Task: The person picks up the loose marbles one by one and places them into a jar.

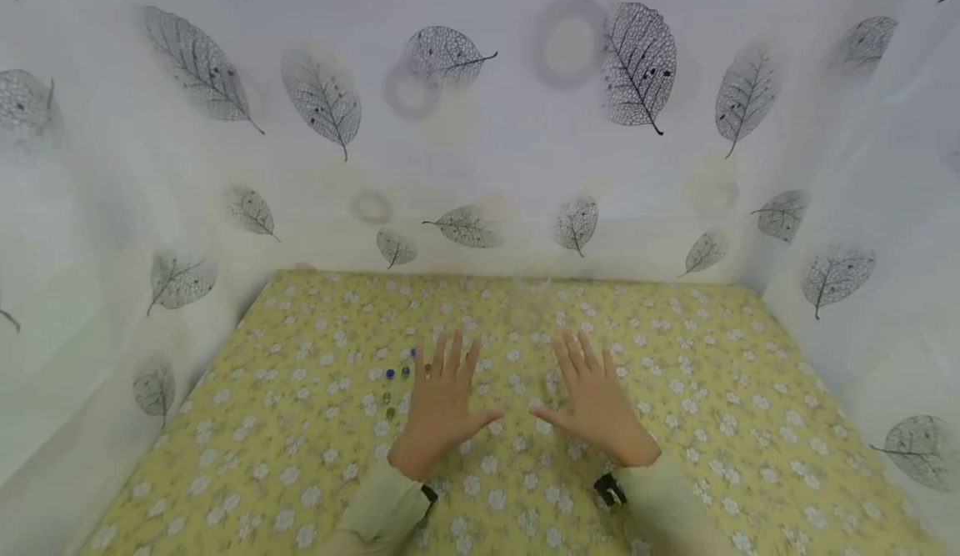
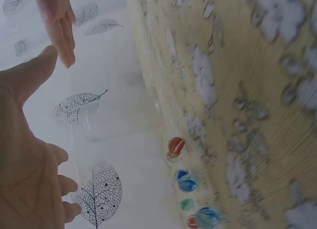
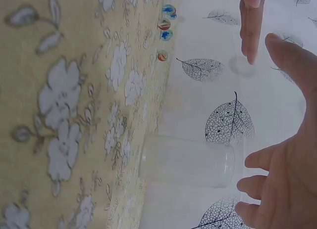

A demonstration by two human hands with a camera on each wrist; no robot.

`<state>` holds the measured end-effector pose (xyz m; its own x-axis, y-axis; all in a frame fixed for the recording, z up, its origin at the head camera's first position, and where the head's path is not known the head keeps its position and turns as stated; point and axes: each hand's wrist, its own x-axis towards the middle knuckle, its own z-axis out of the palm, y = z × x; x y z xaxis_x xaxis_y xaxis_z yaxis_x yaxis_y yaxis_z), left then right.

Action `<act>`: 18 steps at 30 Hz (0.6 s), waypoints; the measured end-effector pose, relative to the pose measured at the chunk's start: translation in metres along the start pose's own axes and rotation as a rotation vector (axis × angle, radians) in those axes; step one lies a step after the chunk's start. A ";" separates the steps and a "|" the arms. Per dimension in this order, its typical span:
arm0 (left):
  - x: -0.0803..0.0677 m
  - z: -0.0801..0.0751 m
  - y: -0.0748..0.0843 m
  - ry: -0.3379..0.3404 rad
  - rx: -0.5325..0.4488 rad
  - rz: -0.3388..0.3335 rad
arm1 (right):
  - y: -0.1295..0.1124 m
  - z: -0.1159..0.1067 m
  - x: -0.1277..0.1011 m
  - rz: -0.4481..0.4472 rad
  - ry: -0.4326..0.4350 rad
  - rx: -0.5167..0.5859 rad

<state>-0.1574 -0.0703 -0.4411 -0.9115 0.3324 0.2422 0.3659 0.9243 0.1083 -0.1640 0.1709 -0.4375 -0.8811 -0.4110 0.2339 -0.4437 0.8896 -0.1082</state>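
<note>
My left hand point(image 1: 442, 406) is held over the table with straight, spread fingers and nothing in it. Beside and partly behind its fingers lie several glass marbles point(image 1: 390, 373), some blue and some brownish from above. The left wrist view shows a red-swirled marble point(image 2: 176, 146) and a blue-swirled marble point(image 2: 208, 217) among them. My right hand point(image 1: 600, 410) mirrors the left, fingers extended, also holding nothing. Beyond the fingertips, between the two hands, a clear cup point(image 1: 529, 304) stands upright; its transparent wall point(image 3: 188, 162) shows better in the right wrist view.
A yellow cloth point(image 1: 495, 502) with white flowers covers the table. White curtains point(image 1: 510, 147) printed with dark leaves hang behind the table and along both sides. Dark bands point(image 1: 610, 489) are at the wrists by the light sleeves point(image 1: 386, 502).
</note>
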 end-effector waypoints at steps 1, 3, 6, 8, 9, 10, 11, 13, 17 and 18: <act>0.003 -0.001 -0.001 -0.001 0.019 0.001 | 0.002 -0.001 0.002 0.000 0.000 0.000; 0.011 -0.003 -0.004 -0.006 0.045 0.001 | 0.006 -0.003 0.007 -0.003 0.006 -0.003; 0.023 -0.008 -0.008 -0.010 0.078 0.003 | 0.011 -0.008 0.016 -0.004 0.014 -0.004; 0.032 -0.014 -0.011 -0.005 0.088 0.008 | 0.015 -0.009 0.022 -0.006 0.019 -0.009; 0.035 -0.016 -0.012 -0.001 0.083 0.012 | 0.017 -0.010 0.025 -0.005 0.018 -0.005; 0.039 -0.019 -0.013 0.000 0.089 0.016 | 0.019 -0.011 0.028 -0.006 0.017 0.004; 0.043 -0.021 -0.015 0.005 0.094 0.022 | 0.021 -0.012 0.031 -0.005 0.015 0.012; 0.051 -0.023 -0.017 0.001 0.109 0.030 | 0.026 -0.013 0.037 -0.003 0.009 0.026; 0.070 -0.023 -0.023 -0.001 0.126 0.047 | 0.038 -0.014 0.052 0.016 -0.027 0.086; 0.074 -0.023 -0.024 -0.010 0.128 0.051 | 0.041 -0.014 0.056 0.022 -0.037 0.101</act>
<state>-0.2297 -0.0721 -0.4036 -0.8945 0.3807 0.2344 0.3853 0.9224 -0.0279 -0.2291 0.1877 -0.4156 -0.8956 -0.4000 0.1946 -0.4365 0.8747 -0.2106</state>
